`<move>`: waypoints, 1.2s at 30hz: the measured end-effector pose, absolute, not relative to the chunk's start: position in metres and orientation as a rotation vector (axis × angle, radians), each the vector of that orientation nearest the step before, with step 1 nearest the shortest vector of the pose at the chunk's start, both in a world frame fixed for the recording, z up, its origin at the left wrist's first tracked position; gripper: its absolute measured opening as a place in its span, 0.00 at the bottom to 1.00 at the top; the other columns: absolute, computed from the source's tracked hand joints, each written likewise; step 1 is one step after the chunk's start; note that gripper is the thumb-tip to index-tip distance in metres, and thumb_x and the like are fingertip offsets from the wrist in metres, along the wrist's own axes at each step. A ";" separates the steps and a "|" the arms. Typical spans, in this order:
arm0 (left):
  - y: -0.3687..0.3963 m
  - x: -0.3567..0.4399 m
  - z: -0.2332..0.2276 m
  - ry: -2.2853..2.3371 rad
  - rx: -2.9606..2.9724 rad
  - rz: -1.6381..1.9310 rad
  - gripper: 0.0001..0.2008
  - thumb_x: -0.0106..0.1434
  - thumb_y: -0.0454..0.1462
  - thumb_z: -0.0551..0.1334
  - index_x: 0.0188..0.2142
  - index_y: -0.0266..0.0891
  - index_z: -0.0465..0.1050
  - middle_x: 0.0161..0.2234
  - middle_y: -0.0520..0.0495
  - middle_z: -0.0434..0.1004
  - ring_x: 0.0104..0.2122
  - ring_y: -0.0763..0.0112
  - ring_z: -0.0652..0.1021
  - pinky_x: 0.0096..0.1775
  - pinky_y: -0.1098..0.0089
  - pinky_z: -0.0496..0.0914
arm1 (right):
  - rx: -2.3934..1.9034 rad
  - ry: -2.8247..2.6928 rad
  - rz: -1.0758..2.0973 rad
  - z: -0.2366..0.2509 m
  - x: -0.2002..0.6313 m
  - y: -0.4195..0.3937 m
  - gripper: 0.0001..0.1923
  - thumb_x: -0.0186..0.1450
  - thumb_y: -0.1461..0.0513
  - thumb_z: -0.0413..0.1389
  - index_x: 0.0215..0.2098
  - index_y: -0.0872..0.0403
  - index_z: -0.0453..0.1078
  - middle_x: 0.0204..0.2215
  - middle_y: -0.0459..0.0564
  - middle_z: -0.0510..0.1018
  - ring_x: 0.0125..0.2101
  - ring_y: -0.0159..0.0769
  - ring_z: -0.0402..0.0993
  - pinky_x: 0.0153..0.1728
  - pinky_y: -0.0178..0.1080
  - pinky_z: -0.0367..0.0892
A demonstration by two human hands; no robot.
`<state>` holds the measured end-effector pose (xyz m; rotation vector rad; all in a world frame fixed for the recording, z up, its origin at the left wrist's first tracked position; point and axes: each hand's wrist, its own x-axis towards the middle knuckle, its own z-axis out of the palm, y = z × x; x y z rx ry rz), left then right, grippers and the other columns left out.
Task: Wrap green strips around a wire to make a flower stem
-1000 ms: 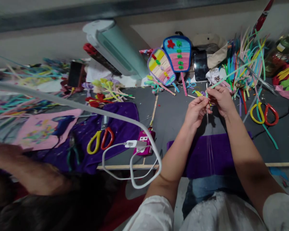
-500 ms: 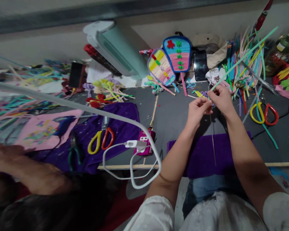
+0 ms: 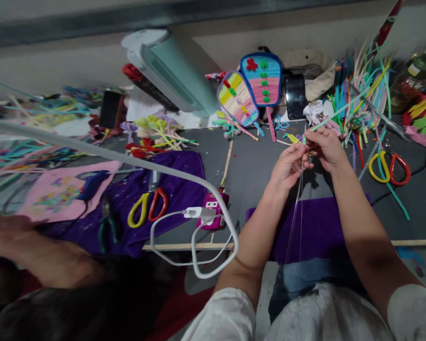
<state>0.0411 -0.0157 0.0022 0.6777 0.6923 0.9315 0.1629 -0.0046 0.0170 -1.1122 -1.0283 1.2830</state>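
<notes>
My left hand (image 3: 290, 166) is closed in a pinch on thin, pale wires (image 3: 300, 203), which hang from the fingers over a folded purple cloth (image 3: 314, 225). Close beside it, my right hand (image 3: 327, 148) pinches a light green pipe cleaner (image 3: 341, 111) near its lower end. The pipe cleaner slants up and right from the fingertips. Both hands nearly touch above the dark tabletop, and their fingers partly hide where wire and pipe cleaner meet. Small purple and yellow pieces lie just behind the fingers.
Scissors (image 3: 389, 168) lie right of my hands, beside bundled pipe cleaners (image 3: 371, 106). Two fan-shaped pieces (image 3: 261, 78) lean at the back. A white cable (image 3: 156, 166) crosses the left side to a magenta power socket (image 3: 213, 210). Another person's arm (image 3: 46, 255) rests at far left.
The pipe cleaner's visible upper end now reaches less far up and right. The hanging wires have swung left and show as separate strands. My left hand has shifted slightly left.
</notes>
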 end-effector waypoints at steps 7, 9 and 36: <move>-0.020 0.043 0.004 0.665 0.658 0.869 0.12 0.53 0.41 0.69 0.28 0.37 0.69 0.19 0.56 0.66 0.17 0.82 0.68 0.26 0.75 0.72 | -1.111 -1.061 1.241 0.019 0.162 -0.006 0.13 0.55 0.53 0.59 0.24 0.52 0.63 0.16 0.39 0.60 0.17 0.24 0.55 0.16 0.31 0.50; -0.020 0.044 0.002 0.708 0.744 0.886 0.14 0.50 0.42 0.71 0.29 0.36 0.70 0.21 0.55 0.69 0.18 0.81 0.71 0.26 0.75 0.72 | -1.146 -1.091 1.160 0.018 0.164 -0.005 0.12 0.55 0.56 0.59 0.23 0.52 0.62 0.16 0.39 0.59 0.17 0.24 0.54 0.17 0.31 0.51; -0.021 0.044 0.005 0.588 0.609 0.893 0.11 0.53 0.39 0.69 0.28 0.35 0.69 0.17 0.56 0.67 0.14 0.84 0.67 0.18 0.80 0.63 | -0.981 -0.956 1.372 0.018 0.162 -0.006 0.12 0.54 0.58 0.61 0.23 0.53 0.62 0.16 0.38 0.59 0.17 0.23 0.53 0.17 0.30 0.49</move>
